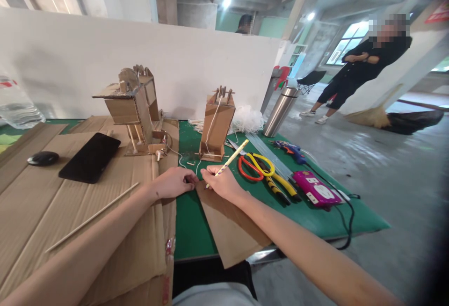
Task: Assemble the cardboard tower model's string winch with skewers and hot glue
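My right hand point(222, 182) grips a yellow striped pencil point(233, 155) with its tip down on the far end of a brown cardboard strip point(228, 224). That strip lies on the green mat point(191, 231) and overhangs the table's near edge. My left hand point(175, 182) rests beside the right one, fingertips pressed on the strip's far left corner. A tall cardboard model point(215, 126) with a string stands just beyond both hands.
Large cardboard sheets point(52, 203) cover the left, with a black phone point(90, 157), a thin stick point(93, 217) and another cardboard model point(133, 109). Scissors point(250, 168), pliers point(277, 184), a glue gun point(293, 150), a pink power strip point(315, 189) and a steel flask point(280, 109) lie right. A person point(358, 67) stands beyond.
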A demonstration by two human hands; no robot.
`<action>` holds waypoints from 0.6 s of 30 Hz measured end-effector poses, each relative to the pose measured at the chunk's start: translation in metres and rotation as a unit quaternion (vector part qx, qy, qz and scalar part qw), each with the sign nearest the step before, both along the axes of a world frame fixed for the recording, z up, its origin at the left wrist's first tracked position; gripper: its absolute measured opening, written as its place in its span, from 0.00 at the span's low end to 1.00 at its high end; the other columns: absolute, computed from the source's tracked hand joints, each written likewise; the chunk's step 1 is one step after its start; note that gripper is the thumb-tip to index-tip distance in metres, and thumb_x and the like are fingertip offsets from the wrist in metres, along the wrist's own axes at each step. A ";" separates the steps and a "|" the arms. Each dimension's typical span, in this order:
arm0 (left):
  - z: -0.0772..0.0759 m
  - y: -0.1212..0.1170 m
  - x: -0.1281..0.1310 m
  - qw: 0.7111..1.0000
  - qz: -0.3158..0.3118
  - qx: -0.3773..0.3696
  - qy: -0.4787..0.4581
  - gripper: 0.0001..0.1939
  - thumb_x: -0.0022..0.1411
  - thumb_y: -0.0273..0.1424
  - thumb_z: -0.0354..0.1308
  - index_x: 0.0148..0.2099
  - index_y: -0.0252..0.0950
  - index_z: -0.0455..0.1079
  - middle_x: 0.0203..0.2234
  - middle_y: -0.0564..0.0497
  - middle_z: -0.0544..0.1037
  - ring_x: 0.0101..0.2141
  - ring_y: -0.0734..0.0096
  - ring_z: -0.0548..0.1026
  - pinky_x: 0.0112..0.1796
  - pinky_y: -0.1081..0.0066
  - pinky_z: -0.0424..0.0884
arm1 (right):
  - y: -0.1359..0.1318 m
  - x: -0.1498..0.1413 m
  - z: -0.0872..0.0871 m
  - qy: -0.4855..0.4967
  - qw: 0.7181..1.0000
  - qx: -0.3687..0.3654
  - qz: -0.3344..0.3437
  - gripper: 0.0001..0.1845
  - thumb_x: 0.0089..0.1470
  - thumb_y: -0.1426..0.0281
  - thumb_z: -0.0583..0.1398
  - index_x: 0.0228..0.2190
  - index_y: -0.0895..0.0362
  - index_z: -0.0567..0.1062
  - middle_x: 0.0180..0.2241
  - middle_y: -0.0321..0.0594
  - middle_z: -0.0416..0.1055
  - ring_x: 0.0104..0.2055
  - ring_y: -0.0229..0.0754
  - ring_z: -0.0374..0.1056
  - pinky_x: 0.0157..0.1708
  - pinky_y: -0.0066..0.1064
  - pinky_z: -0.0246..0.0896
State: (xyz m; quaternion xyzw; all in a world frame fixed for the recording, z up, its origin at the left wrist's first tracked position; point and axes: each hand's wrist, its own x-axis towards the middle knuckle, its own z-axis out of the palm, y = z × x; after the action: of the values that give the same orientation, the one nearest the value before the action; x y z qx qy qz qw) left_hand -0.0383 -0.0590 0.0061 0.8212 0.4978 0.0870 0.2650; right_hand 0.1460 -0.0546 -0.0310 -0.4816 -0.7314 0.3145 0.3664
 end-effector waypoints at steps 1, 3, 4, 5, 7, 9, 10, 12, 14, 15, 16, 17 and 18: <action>0.000 0.000 0.000 1.000 0.000 0.001 0.000 0.12 0.56 0.32 0.55 0.42 0.39 0.74 0.31 0.54 0.79 0.32 0.72 0.75 0.35 0.77 0.66 | 0.000 0.000 0.000 -0.002 1.000 -0.001 0.003 0.22 0.53 0.58 0.53 0.13 0.55 0.58 0.12 0.31 0.61 0.18 0.33 0.57 0.19 0.25 0.46; 0.001 0.000 0.000 1.000 -0.001 0.000 -0.001 0.12 0.56 0.32 0.54 0.42 0.39 0.74 0.31 0.54 0.79 0.33 0.72 0.75 0.35 0.76 0.66 | -0.001 0.000 0.001 -0.002 1.000 0.003 0.000 0.22 0.52 0.59 0.53 0.13 0.55 0.57 0.12 0.30 0.59 0.17 0.32 0.55 0.19 0.25 0.46; 0.001 -0.001 0.000 1.000 -0.001 -0.002 -0.001 0.12 0.55 0.31 0.54 0.42 0.39 0.74 0.31 0.54 0.79 0.33 0.72 0.75 0.35 0.76 0.66 | -0.001 0.000 0.002 0.001 1.000 0.006 -0.005 0.22 0.53 0.60 0.53 0.13 0.55 0.56 0.12 0.30 0.58 0.17 0.32 0.54 0.19 0.25 0.45; 0.001 -0.001 0.001 1.000 0.001 -0.004 -0.001 0.12 0.55 0.31 0.55 0.41 0.39 0.74 0.31 0.54 0.79 0.33 0.72 0.75 0.35 0.76 0.66 | -0.001 0.000 0.003 0.007 1.000 0.008 -0.009 0.22 0.53 0.60 0.53 0.13 0.55 0.55 0.12 0.30 0.56 0.17 0.32 0.53 0.19 0.25 0.45; 0.002 -0.001 0.001 1.000 0.005 -0.005 0.000 0.12 0.55 0.32 0.54 0.41 0.39 0.74 0.31 0.54 0.79 0.33 0.71 0.75 0.35 0.76 0.66 | -0.002 -0.001 0.006 0.025 1.000 0.010 -0.016 0.22 0.54 0.60 0.52 0.13 0.55 0.56 0.12 0.30 0.55 0.17 0.33 0.54 0.18 0.25 0.45; 0.003 -0.001 0.001 1.000 0.006 -0.002 0.001 0.12 0.55 0.32 0.54 0.41 0.39 0.74 0.31 0.54 0.79 0.33 0.71 0.75 0.35 0.76 0.66 | -0.002 -0.002 0.009 0.049 0.998 0.011 -0.029 0.23 0.54 0.59 0.53 0.13 0.55 0.56 0.12 0.30 0.55 0.17 0.34 0.55 0.18 0.26 0.46; 0.003 -0.002 0.001 1.000 0.006 -0.002 0.002 0.12 0.55 0.32 0.54 0.41 0.39 0.74 0.31 0.54 0.79 0.33 0.71 0.75 0.34 0.76 0.66 | -0.001 -0.002 0.011 0.059 0.998 0.012 -0.036 0.23 0.54 0.58 0.53 0.14 0.55 0.56 0.12 0.31 0.56 0.17 0.34 0.56 0.19 0.26 0.47; 0.004 -0.002 0.002 1.000 0.005 -0.002 0.004 0.13 0.55 0.31 0.54 0.42 0.39 0.74 0.31 0.54 0.79 0.33 0.71 0.75 0.34 0.76 0.66 | 0.001 -0.003 0.013 0.073 0.996 0.021 -0.046 0.23 0.53 0.56 0.54 0.15 0.54 0.57 0.13 0.31 0.57 0.18 0.34 0.57 0.20 0.26 0.49; 0.005 -0.001 0.002 1.000 0.003 -0.004 0.006 0.13 0.55 0.31 0.54 0.42 0.39 0.74 0.32 0.54 0.79 0.33 0.72 0.75 0.34 0.76 0.66 | 0.003 -0.003 0.012 0.071 0.996 0.030 -0.045 0.22 0.52 0.56 0.56 0.15 0.55 0.59 0.13 0.31 0.58 0.19 0.34 0.56 0.20 0.25 0.50; 0.004 -0.001 0.002 1.000 0.002 -0.004 0.007 0.13 0.55 0.31 0.54 0.42 0.39 0.74 0.32 0.54 0.79 0.33 0.72 0.75 0.34 0.76 0.66 | 0.004 -0.003 0.012 0.066 0.996 0.032 -0.043 0.22 0.52 0.56 0.56 0.15 0.55 0.60 0.13 0.31 0.58 0.18 0.34 0.56 0.20 0.25 0.49; 0.004 -0.001 0.002 1.000 0.002 -0.003 0.006 0.13 0.55 0.31 0.54 0.42 0.39 0.74 0.32 0.54 0.79 0.33 0.71 0.75 0.35 0.76 0.66 | 0.004 -0.004 0.011 0.061 0.997 0.030 -0.039 0.22 0.52 0.56 0.57 0.15 0.55 0.60 0.13 0.31 0.58 0.18 0.34 0.56 0.20 0.25 0.49; 0.003 -0.001 0.002 1.000 0.002 -0.003 0.006 0.13 0.55 0.31 0.54 0.42 0.39 0.74 0.31 0.54 0.79 0.33 0.71 0.75 0.35 0.76 0.67 | 0.005 -0.004 0.009 0.056 0.998 0.026 -0.033 0.23 0.52 0.55 0.57 0.15 0.55 0.60 0.13 0.31 0.58 0.18 0.34 0.56 0.19 0.25 0.48; 0.003 -0.001 0.001 1.000 0.001 -0.002 0.006 0.13 0.55 0.32 0.54 0.42 0.39 0.74 0.31 0.54 0.79 0.33 0.71 0.75 0.35 0.76 0.67 | 0.005 -0.004 0.008 0.052 0.998 0.019 -0.027 0.23 0.52 0.55 0.56 0.15 0.55 0.59 0.12 0.30 0.59 0.17 0.34 0.55 0.18 0.25 0.47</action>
State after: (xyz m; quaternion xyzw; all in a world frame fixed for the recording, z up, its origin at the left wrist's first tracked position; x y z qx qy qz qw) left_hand -0.0370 -0.0595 0.0086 0.8206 0.5006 0.0819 0.2634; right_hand 0.1425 -0.0493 -0.0229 -0.4772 -0.7036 0.3154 0.4216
